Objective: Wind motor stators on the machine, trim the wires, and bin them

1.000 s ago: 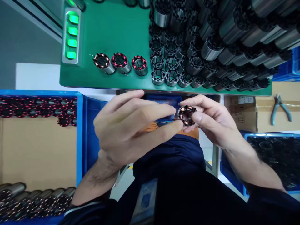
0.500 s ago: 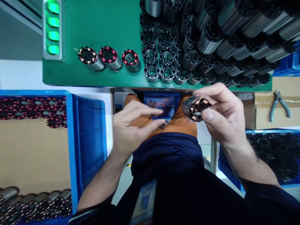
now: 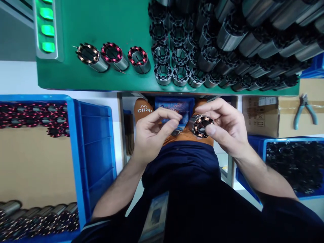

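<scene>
My right hand (image 3: pixel 225 126) is closed on a motor stator (image 3: pixel 201 126), a steel ring with copper windings and a dark slotted end. The thumb lies over the near rim and the fingers go round the far side, partly hidden. To the left of the stator is my left hand (image 3: pixel 154 133), its thumb and forefinger close together with a small gap. I see nothing held between them, though a thin wire would be hard to make out. Both hands are above my lap, in front of the green bench (image 3: pixel 101 81).
Three wound stators (image 3: pixel 115 56) stand on the bench's left part, and many bare stator cores (image 3: pixel 163 72) fill its right. On the left is a blue crate (image 3: pixel 95 135) with wound stators. Pliers (image 3: pixel 305 111) lie on a carton at right, above a bin of black parts (image 3: pixel 295 165).
My right hand has brought the stator left and slightly down. My left hand has moved right toward it, with thumb and forefinger drawing closer together. The view has shifted a little.
</scene>
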